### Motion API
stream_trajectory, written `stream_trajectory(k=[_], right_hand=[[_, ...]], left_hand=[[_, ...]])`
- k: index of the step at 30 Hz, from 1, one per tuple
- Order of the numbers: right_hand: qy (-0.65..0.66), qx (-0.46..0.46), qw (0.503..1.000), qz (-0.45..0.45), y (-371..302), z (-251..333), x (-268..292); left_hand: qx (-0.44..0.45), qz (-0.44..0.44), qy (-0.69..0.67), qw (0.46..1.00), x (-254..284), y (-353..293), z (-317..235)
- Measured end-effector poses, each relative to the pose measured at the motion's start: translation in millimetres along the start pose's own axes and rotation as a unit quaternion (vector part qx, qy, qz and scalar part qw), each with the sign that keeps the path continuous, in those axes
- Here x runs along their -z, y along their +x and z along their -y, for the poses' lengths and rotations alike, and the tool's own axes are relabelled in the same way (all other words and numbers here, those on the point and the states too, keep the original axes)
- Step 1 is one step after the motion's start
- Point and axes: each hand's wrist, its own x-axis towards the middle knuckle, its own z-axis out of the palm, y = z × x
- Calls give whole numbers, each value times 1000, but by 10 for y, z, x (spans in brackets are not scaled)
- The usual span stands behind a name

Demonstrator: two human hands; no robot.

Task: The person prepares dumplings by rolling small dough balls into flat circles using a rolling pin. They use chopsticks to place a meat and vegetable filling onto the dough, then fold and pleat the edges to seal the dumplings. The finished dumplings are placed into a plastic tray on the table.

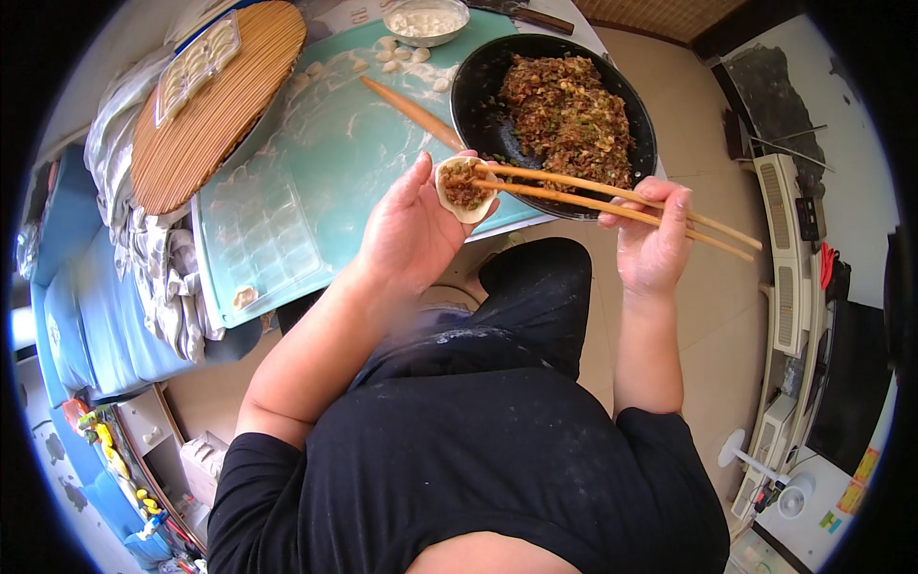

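The person wears a black T-shirt [478,430] with short sleeves [251,488], pale specks dotting its front, and dark trousers [540,292].

We see bright, even light and soft shadows; straight lines bow toward the black, blue-fringed rim, and a hazy smudge blurs the middle, below the left hand [413,222].

Chopsticks [562,180], pan [483,110] block right; mat [337,143] open between rolling pin [413,113] and, apparently, clear tray [256,232].
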Motion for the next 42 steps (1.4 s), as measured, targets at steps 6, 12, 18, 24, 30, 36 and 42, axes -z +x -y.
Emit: stream_trajectory(k=[6, 12, 18, 24, 30, 36, 42], right_hand=[[-44, 18, 999, 2, -81, -47, -9], [-41, 28, 999, 6, -83, -107, 10], [-5, -16, 999, -47, -89, -116, -11], [85, -93, 985, -121, -38, -104, 60], [-206, -23, 969, -133, 164, -77, 290], [-128, 73, 988, -49, 73, 80, 247], [-108, 100, 985, 93, -8, 85, 131]], left_hand=[[-5, 2, 23, 1000, 2, -1, 37], [5, 7, 36, 999, -17, -5, 19], [21, -15, 17, 1000, 28, 11, 37], [38, -12, 9, 999, 47, 35, 43], [37, -19, 28, 999, 45, 63, 66], [21, -26, 45, 998, 52, 68, 65], [25, -20, 11, 999, 28, 54, 79]])
